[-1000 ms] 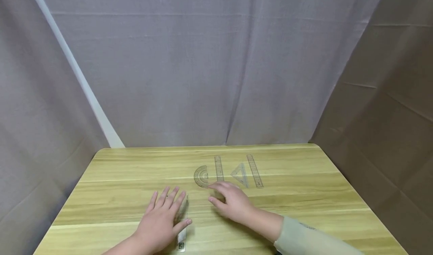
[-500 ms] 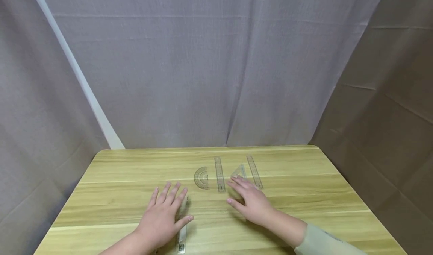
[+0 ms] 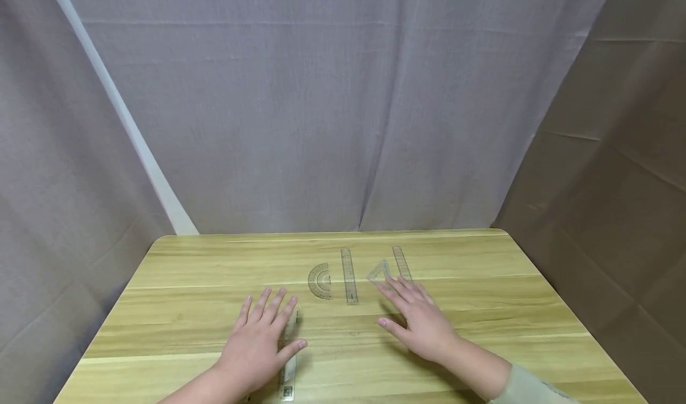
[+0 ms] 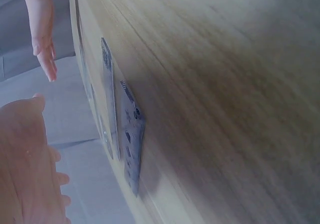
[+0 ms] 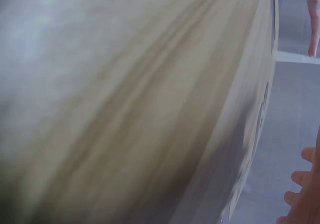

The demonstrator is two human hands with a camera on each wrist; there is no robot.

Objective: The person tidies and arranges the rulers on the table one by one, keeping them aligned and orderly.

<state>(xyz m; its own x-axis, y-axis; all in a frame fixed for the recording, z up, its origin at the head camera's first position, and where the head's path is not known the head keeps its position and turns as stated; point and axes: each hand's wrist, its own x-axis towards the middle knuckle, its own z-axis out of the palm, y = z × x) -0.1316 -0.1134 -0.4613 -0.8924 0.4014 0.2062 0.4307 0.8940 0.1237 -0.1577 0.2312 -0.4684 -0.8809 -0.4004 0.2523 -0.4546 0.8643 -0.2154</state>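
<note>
My left hand (image 3: 252, 350) hovers palm down with spread fingers over a clear strip with a printed code (image 3: 287, 386). In the left wrist view this strip (image 4: 109, 94) lies beside a flat printed packet (image 4: 131, 139), mostly hidden by the hand in the head view. My right hand (image 3: 420, 323) is held over the table, fingers extended, holding nothing. Its fingertips cover the lower parts of a clear set square (image 3: 378, 271) and a clear ruler (image 3: 401, 263); whether they touch cannot be told. Further left lie another clear ruler (image 3: 349, 276) and a clear protractor (image 3: 315, 282).
The wooden table (image 3: 187, 297) has rounded far corners. Grey curtains (image 3: 278, 124) hang behind it and at its left, with a darker cloth (image 3: 605, 213) on the right. A pale gap (image 3: 128, 118) runs down between curtains at the left.
My right hand has moved rightward, from the left ruler past the set square toward the right ruler, its fingers spreading. The left ruler's near end is now uncovered. My left hand has barely moved.
</note>
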